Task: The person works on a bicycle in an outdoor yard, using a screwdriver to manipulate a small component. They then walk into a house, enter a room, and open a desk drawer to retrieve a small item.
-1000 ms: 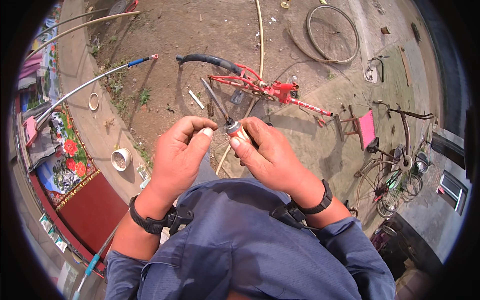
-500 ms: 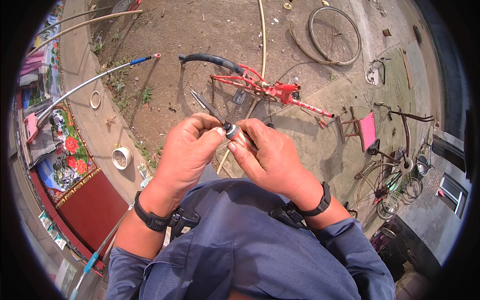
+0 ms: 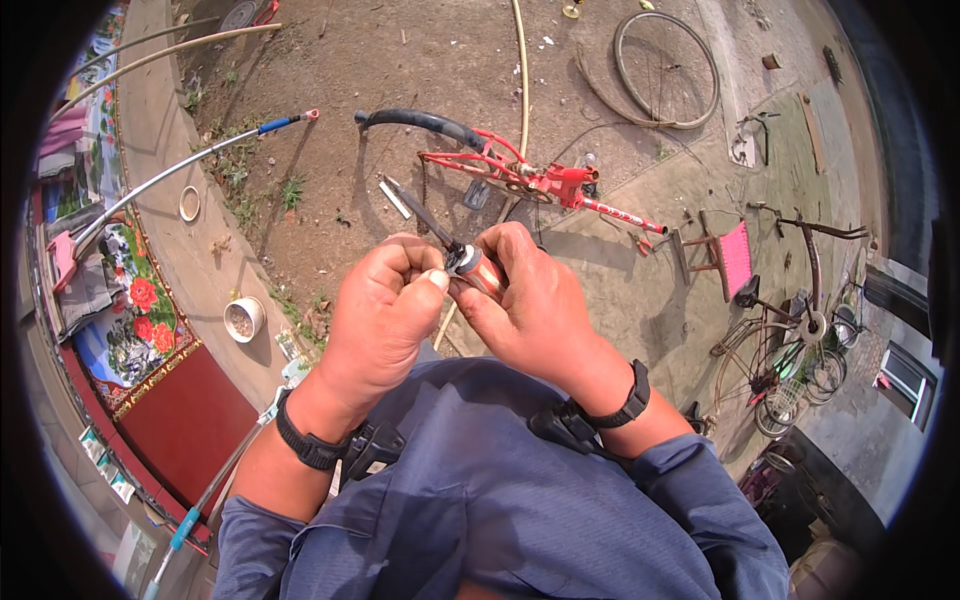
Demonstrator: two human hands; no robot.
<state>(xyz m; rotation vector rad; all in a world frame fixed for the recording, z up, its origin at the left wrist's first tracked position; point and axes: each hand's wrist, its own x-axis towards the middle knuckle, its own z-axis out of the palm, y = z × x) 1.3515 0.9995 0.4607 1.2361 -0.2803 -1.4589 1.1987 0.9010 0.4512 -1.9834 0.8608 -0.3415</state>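
Observation:
Both hands meet in front of my body around a short reddish cylinder (image 3: 486,274) with a grey collar at its far left end. My right hand (image 3: 535,305) is wrapped round the cylinder. The fingers of my left hand (image 3: 380,310) are closed in a pinch at a small black piece (image 3: 456,254) beside the collar. A long, thin dark bar (image 3: 428,217) reaches from there toward the far left. Near its tip shows a pale strip (image 3: 395,200); I cannot tell whether the two are joined. My fingertips partly hide the black piece.
Beyond my hands, a red bicycle frame (image 3: 560,183) with a black curved mudguard (image 3: 425,121) lies on the dirt. A loose wheel (image 3: 716,75) lies far right. A pink-seated stool (image 3: 735,262) and bicycles (image 3: 800,335) stand right. A white pot (image 3: 244,318) stands left.
My left thumb and fingers have shifted slightly around the black piece. The dark bar has turned a little, and its tip now shows apart from the pale strip.

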